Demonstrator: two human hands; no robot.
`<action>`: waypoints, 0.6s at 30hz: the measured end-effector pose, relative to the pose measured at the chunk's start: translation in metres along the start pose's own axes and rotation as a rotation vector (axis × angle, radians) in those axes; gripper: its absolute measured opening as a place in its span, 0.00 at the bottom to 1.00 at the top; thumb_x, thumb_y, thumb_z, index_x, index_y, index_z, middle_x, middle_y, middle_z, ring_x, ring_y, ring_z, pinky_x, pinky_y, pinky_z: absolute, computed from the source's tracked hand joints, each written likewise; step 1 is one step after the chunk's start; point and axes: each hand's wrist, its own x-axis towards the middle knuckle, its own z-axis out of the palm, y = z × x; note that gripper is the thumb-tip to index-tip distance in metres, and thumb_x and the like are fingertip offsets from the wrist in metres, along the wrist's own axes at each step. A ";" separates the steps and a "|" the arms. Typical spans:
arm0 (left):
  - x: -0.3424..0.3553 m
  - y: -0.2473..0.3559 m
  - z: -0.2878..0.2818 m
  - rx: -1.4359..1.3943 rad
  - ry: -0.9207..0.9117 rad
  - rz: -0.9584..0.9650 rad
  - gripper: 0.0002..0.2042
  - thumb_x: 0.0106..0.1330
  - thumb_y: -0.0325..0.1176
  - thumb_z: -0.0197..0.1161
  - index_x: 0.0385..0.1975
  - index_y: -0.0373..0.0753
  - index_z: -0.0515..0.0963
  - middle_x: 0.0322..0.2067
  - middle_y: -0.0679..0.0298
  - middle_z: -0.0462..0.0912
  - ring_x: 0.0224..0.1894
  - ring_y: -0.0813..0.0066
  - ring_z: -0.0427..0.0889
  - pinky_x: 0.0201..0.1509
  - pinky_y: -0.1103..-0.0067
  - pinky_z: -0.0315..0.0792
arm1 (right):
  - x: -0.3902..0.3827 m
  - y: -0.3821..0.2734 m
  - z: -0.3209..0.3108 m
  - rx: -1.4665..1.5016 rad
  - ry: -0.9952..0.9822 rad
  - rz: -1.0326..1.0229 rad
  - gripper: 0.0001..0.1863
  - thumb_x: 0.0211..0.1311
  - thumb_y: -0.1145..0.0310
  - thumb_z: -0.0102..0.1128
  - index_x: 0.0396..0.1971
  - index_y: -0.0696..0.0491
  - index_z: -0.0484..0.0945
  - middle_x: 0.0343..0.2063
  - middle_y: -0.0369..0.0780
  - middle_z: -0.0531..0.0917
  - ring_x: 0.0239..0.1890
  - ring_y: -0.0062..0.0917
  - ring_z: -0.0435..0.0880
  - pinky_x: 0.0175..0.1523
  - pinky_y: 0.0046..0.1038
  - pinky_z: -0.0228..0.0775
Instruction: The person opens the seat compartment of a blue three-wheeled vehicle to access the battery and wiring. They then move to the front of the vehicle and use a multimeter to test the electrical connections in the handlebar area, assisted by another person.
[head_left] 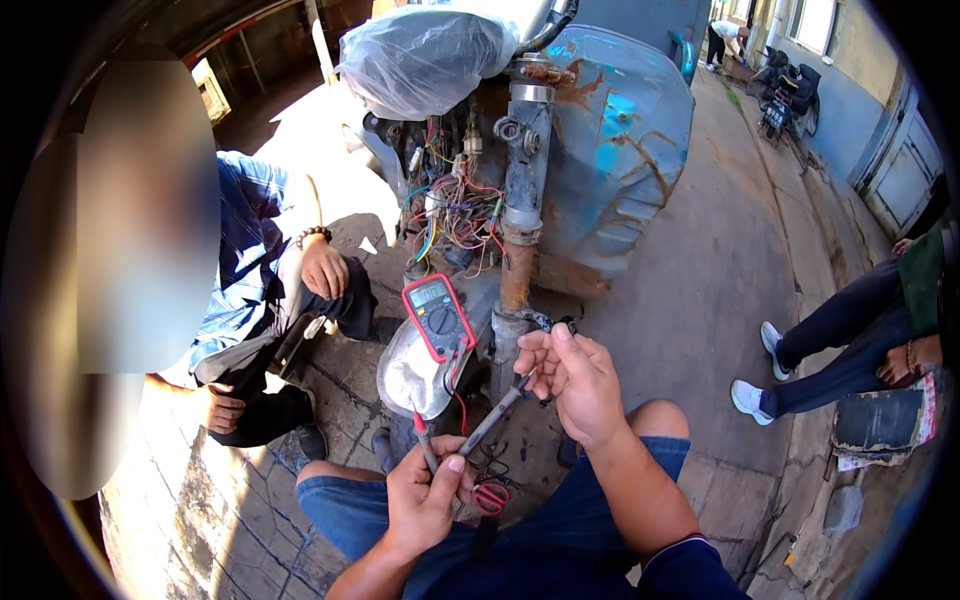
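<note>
My left hand [424, 497] is closed around two multimeter probes: a short red-tipped test probe [423, 436] and a long grey test probe [492, 418] slanting up to the right. Curled and pinched, the fingers of my right hand [580, 385] meet the upper end of the grey probe; its very tip is hidden there. Beyond my hands a red-framed multimeter [438, 317] leans face up on the pale front mudguard [418, 385], its red lead hanging down. A tangle of coloured wires [465, 205] spills out beside the rusty front fork [524, 180] of a vehicle.
Plastic sheeting [430, 58] wraps the vehicle's top, beside a dented blue-grey panel [625, 150]. At left sits a person in a plaid shirt [240, 240]; at right another person's dark trousers [830, 325] show. A red-and-black round object [491, 497] lies below my hands. A motorcycle [785, 95] stands far right.
</note>
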 end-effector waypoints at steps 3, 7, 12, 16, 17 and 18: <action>-0.007 -0.010 -0.002 -0.098 -0.025 0.012 0.15 0.81 0.33 0.57 0.55 0.25 0.75 0.27 0.57 0.83 0.25 0.73 0.81 0.33 0.78 0.76 | 0.012 0.008 -0.039 -0.563 -0.007 0.018 0.20 0.77 0.54 0.58 0.41 0.58 0.85 0.32 0.44 0.89 0.32 0.31 0.87 0.36 0.32 0.76; -0.011 -0.006 -0.006 -0.191 0.001 0.053 0.16 0.81 0.34 0.57 0.57 0.25 0.73 0.27 0.53 0.83 0.26 0.67 0.82 0.35 0.74 0.78 | -0.020 0.025 -0.055 -1.719 -0.327 0.032 0.18 0.67 0.53 0.67 0.32 0.55 0.87 0.30 0.48 0.89 0.35 0.45 0.89 0.41 0.46 0.79; -0.014 0.004 -0.006 -0.225 0.038 0.083 0.17 0.81 0.35 0.58 0.57 0.26 0.73 0.28 0.52 0.83 0.27 0.66 0.83 0.36 0.73 0.79 | -0.027 -0.004 -0.028 -1.718 -0.254 0.153 0.18 0.63 0.51 0.69 0.31 0.53 0.88 0.31 0.48 0.89 0.36 0.46 0.89 0.42 0.48 0.80; -0.013 0.005 -0.001 -0.265 0.008 0.083 0.16 0.80 0.34 0.59 0.57 0.27 0.73 0.29 0.51 0.84 0.28 0.65 0.83 0.36 0.73 0.79 | -0.039 0.029 -0.055 -1.614 -0.331 -0.194 0.23 0.68 0.47 0.64 0.28 0.53 0.88 0.30 0.48 0.89 0.36 0.46 0.88 0.43 0.46 0.80; -0.012 0.003 -0.001 -0.262 0.013 0.084 0.16 0.80 0.34 0.59 0.57 0.27 0.73 0.29 0.51 0.84 0.28 0.65 0.83 0.36 0.73 0.79 | -0.042 0.042 -0.065 -1.545 -0.358 -0.353 0.24 0.70 0.46 0.62 0.27 0.53 0.88 0.28 0.48 0.88 0.36 0.46 0.88 0.44 0.45 0.80; -0.014 0.002 -0.002 -0.266 0.019 0.087 0.16 0.80 0.34 0.59 0.57 0.28 0.73 0.29 0.51 0.84 0.28 0.65 0.83 0.36 0.73 0.79 | -0.045 0.044 -0.063 -1.549 -0.346 -0.431 0.23 0.71 0.48 0.62 0.27 0.53 0.87 0.29 0.47 0.88 0.37 0.46 0.88 0.45 0.45 0.80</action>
